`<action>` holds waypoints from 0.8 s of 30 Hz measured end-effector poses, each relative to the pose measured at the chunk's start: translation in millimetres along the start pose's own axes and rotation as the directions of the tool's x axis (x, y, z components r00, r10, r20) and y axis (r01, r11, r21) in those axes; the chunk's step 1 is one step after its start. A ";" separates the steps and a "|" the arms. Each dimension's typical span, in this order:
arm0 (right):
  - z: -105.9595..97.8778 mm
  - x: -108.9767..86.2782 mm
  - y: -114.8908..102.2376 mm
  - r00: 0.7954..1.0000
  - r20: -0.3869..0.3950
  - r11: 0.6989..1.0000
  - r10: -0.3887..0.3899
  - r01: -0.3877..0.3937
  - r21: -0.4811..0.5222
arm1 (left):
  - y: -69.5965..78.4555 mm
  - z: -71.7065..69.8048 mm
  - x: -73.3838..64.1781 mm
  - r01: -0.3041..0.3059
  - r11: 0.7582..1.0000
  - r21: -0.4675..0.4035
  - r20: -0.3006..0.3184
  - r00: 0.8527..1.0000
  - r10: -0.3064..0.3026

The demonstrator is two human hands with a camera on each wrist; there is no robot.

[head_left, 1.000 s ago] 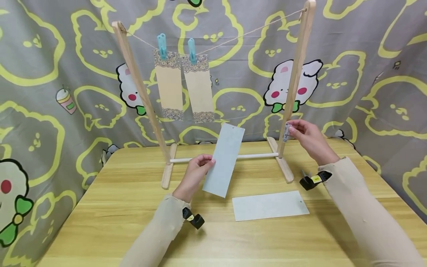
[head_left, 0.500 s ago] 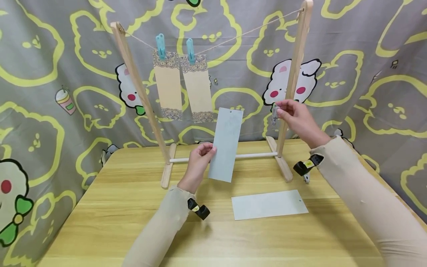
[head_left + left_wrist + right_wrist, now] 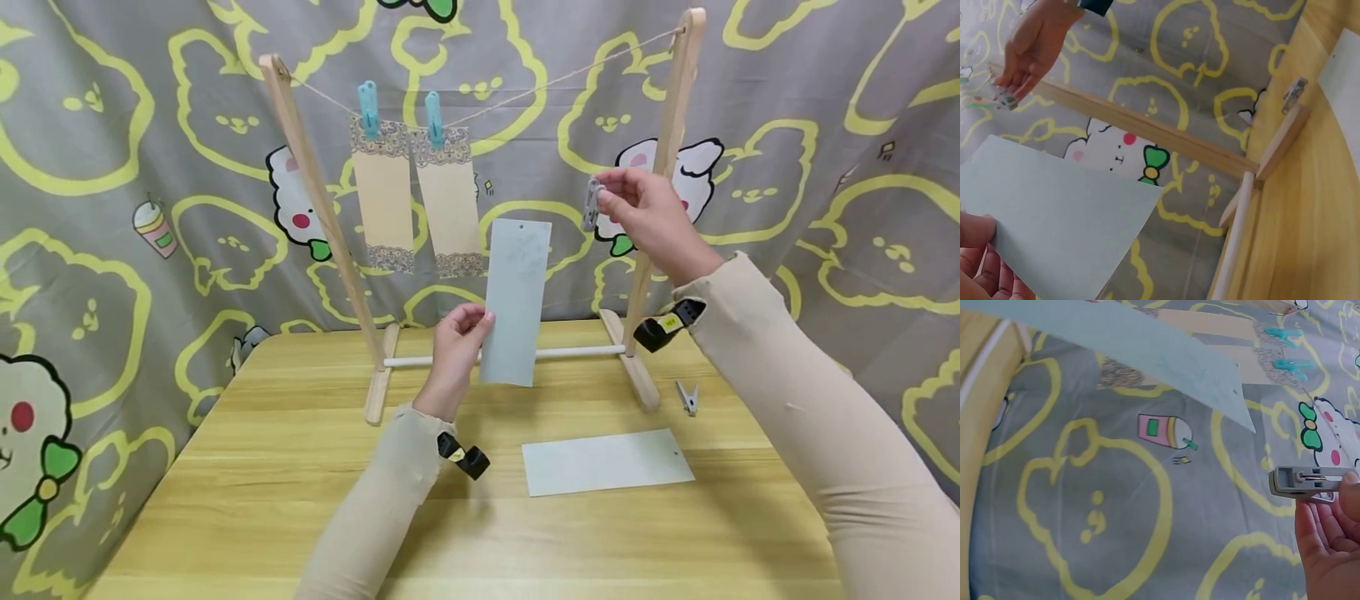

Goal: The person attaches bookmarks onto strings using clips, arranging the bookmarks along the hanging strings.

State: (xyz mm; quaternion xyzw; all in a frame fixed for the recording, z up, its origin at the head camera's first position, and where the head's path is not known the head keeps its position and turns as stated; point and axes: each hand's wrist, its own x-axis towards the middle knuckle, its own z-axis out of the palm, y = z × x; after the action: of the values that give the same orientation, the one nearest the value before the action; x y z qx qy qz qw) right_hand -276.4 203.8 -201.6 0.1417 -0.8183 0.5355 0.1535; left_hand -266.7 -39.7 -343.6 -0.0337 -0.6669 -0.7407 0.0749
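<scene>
My left hand (image 3: 459, 350) pinches a pale blue paper card (image 3: 516, 300) by its left edge and holds it upright above the table, its punched hole at the top. To the right and higher up, my right hand (image 3: 647, 212) grips a grey clothespin (image 3: 592, 205) between thumb and fingers. In the right wrist view the clothespin (image 3: 1310, 481) points away from the fingertips, apart from the card (image 3: 1166, 356). Two beige cards with patterned ends, the left one (image 3: 382, 200) and the right one (image 3: 450, 204), hang from the string (image 3: 555, 81) by teal clothespins (image 3: 368, 110).
The string spans two wooden posts, left (image 3: 322, 200) and right (image 3: 671, 125), joined low down by a white rod (image 3: 577, 352). A second pale blue card (image 3: 607, 463) lies flat on the table (image 3: 300, 467). Another grey clothespin (image 3: 688, 398) rests by the right foot. A patterned curtain (image 3: 217, 167) hangs behind.
My left hand has raised the pale blue card and turned it more upright. My right hand has moved up and left with the grey clothespin, uncovering the other clothespin on the table.
</scene>
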 end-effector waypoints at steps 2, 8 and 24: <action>0.9 4.7 -6.4 1.000 -0.002 1.000 -0.003 0.003 0.019 | 2.7 3.7 2.1 -0.006 1.000 0.003 -0.002 1.000 0.006; 8.1 16.6 -20.8 1.000 0.003 0.999 -0.004 0.004 0.043 | 8.6 9.3 8.4 -0.016 1.000 0.012 0.012 1.000 0.016; 25.1 45.2 -54.1 0.998 -0.041 0.999 -0.038 0.039 0.021 | 29.3 19.2 23.8 -0.089 0.994 -0.055 -0.022 0.996 0.088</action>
State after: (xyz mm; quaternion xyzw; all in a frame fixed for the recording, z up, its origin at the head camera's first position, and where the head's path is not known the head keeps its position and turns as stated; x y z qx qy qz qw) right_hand -298.7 156.8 -147.8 0.1479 -0.8064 0.5440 0.1788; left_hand -286.6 -25.1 -309.1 -0.0581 -0.6430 -0.7552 0.1133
